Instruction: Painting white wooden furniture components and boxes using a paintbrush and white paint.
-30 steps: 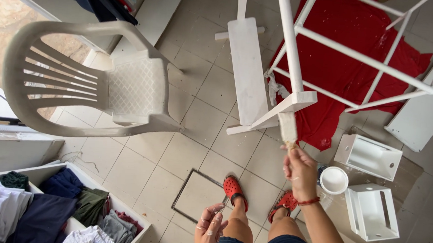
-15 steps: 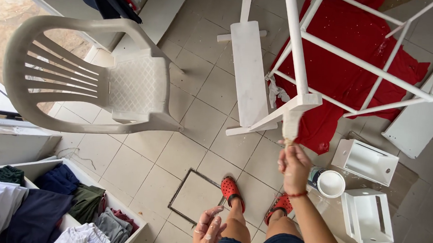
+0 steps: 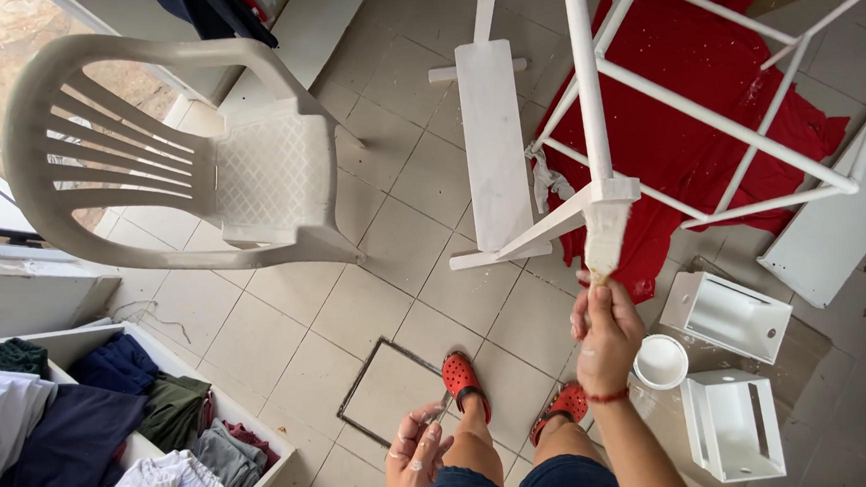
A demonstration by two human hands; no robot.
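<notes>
Right hand (image 3: 606, 329) raised in front of the body, fingers clenched round the handle of a brush (image 3: 604, 239); bristles up, pressed flat against the end of a white frame (image 3: 600, 133) straight above the fist; forearm stretched up and forward from the lower right, red band at the wrist. Left hand (image 3: 416, 455) low by the left knee, fingers loosely curled, thumb and fingertips pinching something thin and dark, too small to tell; wrist bent down, palm turned inward.

Just right of the right hand, a white pot (image 3: 661, 362) on the floor; beyond it, two small white boxes (image 3: 729, 314), one above the other, open sides up. Beneath the frame, up and right of the brush, a red cloth (image 3: 699, 150) spread over the tiles, speckled with white. Left of the brush, a white plank (image 3: 494, 147) lying lengthwise, its near end touching a frame bar. Between both hands, feet in red shoes (image 3: 462, 378); just above the left hand, a square floor hatch (image 3: 384, 391). Well left of both hands, a white plastic chair (image 3: 178, 158); lower left, a bin of folded clothes (image 3: 71, 422).
</notes>
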